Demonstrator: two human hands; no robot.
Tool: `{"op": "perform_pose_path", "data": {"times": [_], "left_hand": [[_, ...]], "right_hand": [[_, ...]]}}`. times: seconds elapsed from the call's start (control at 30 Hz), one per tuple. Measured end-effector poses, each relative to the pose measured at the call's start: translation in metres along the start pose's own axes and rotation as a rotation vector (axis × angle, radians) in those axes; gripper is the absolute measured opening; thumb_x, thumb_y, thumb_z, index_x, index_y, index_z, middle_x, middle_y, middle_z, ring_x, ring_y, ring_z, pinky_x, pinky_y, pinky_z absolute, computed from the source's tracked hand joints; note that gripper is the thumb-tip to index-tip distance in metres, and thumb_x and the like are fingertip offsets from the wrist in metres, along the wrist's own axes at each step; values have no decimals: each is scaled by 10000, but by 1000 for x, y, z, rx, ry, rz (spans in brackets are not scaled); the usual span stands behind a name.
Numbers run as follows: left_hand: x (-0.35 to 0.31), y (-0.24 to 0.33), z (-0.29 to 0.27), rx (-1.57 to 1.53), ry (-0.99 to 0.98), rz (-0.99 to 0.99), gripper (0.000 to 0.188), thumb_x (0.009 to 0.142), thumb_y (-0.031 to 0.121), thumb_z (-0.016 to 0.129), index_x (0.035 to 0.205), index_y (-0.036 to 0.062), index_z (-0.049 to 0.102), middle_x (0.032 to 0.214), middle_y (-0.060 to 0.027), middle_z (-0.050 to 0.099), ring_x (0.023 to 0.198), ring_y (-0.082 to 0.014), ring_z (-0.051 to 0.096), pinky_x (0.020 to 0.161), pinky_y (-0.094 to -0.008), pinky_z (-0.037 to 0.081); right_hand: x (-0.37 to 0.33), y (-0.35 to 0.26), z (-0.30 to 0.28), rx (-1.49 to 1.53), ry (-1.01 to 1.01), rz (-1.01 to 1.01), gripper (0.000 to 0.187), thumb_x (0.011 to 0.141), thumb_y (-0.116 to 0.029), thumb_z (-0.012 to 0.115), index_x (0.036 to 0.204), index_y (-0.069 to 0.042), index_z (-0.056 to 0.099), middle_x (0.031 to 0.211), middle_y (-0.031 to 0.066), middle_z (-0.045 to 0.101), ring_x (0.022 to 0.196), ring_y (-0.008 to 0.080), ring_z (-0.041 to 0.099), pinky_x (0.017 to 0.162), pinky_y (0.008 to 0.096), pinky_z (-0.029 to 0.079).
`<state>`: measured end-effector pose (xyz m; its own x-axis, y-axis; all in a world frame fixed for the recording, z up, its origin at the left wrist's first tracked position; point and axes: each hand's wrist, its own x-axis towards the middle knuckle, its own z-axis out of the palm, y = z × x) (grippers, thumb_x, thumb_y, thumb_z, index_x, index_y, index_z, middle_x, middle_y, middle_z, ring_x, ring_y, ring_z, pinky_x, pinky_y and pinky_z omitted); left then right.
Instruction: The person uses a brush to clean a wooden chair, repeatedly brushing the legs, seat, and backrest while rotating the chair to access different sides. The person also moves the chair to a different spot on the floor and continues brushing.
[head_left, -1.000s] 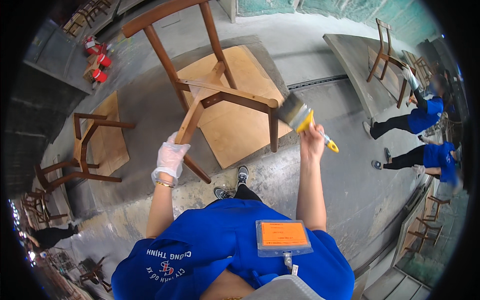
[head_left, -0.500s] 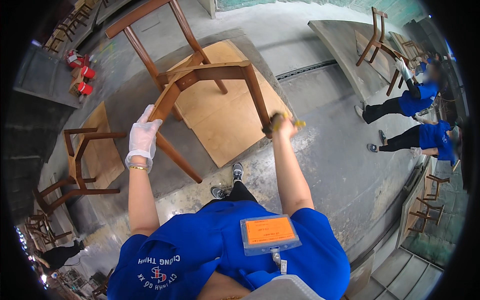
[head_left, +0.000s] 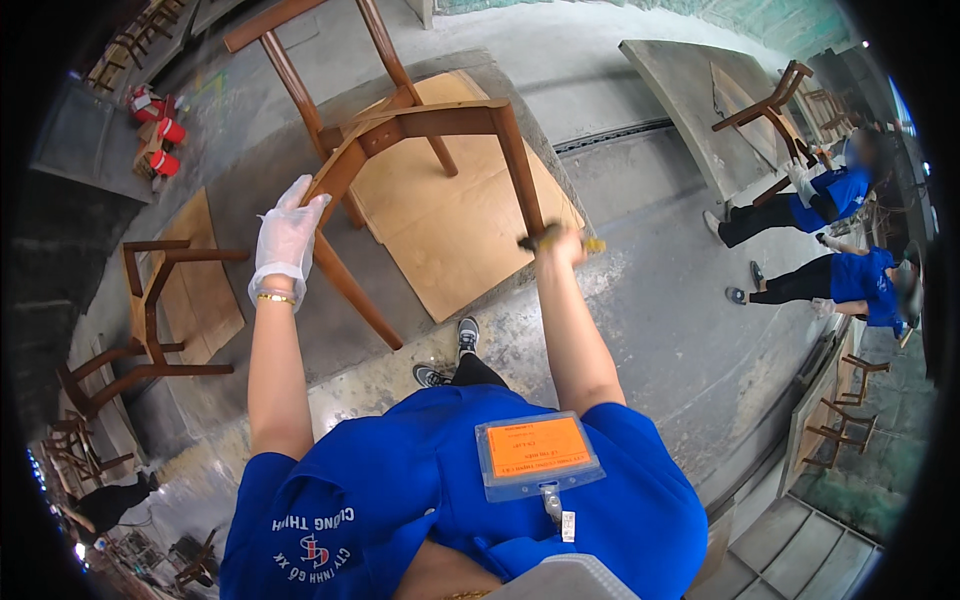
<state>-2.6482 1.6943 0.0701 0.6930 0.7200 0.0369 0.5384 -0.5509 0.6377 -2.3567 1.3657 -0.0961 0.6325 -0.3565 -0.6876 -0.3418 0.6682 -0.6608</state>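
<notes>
A brown wooden chair frame (head_left: 425, 122) without a seat panel is tipped over in front of me. My left hand (head_left: 287, 235), in a thin white glove, grips its seat rail at the near left corner. My bare right hand (head_left: 563, 247) is closed around a small tool (head_left: 540, 240) with a dark head and a yellow end, blurred by motion. The tool's dark head lies against the end of the chair's right leg. Whether it is a brush or something else cannot be made out.
Cardboard (head_left: 450, 225) covers part of the grey platform beneath the chair. More chair frames (head_left: 160, 300) stand at left. On the right, two co-workers in blue shirts are by a grey board (head_left: 690, 110); one holds a chair (head_left: 775, 110). Red containers (head_left: 168, 132) sit far left.
My right hand and the tool have shifted slightly left along the leg's end. My left hand keeps its grip on the rail. A co-worker's chair at right has tilted over.
</notes>
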Motion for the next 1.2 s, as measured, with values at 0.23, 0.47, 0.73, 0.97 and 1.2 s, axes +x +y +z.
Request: {"op": "perform_pose_path", "data": {"times": [0.23,0.47,0.73,0.97,1.2], "left_hand": [[12,-16,-4,331,-89,169,523,1044,424,661,1465,114,670,1440,-150,701,1224,-337,706,1046,-413,548],[17,-9,-7,348,-36,266,442,1081,416,584,1432,176,704,1510,-129,648,1266,-345,681,1119,-413,511],[28,-9,-9,595,-82,332,355,1039,101,551,1346,145,724,1609,-131,566,1351,-330,648,1174,-382,514],[36,2,-16,121,-122,70,555,1043,469,580,1514,183,642,1568,-81,622,1344,-372,639,1157,-401,474],[23,25,-23,329,-161,14,460,1070,422,537,1478,259,673,1612,-36,558,1431,-336,574,1234,-488,417]], "right_hand": [[-40,-23,69,311,-1128,-77,229,1029,1,693,1027,-168,539,1363,104,695,1225,307,688,1026,548,561],[28,-5,-25,12,9,46,178,1096,-168,524,1158,-71,659,1226,142,717,1027,324,732,901,493,629],[-43,-38,95,36,-974,-142,266,1004,15,722,990,-178,539,1175,36,676,1138,217,665,1017,535,581],[-30,-103,30,-1086,-535,-843,194,843,119,728,850,-69,680,986,35,777,899,122,722,799,320,596],[-99,-126,126,-1064,-1552,-1922,165,770,35,728,827,-107,667,1433,37,729,1364,315,661,1192,424,496]]}}
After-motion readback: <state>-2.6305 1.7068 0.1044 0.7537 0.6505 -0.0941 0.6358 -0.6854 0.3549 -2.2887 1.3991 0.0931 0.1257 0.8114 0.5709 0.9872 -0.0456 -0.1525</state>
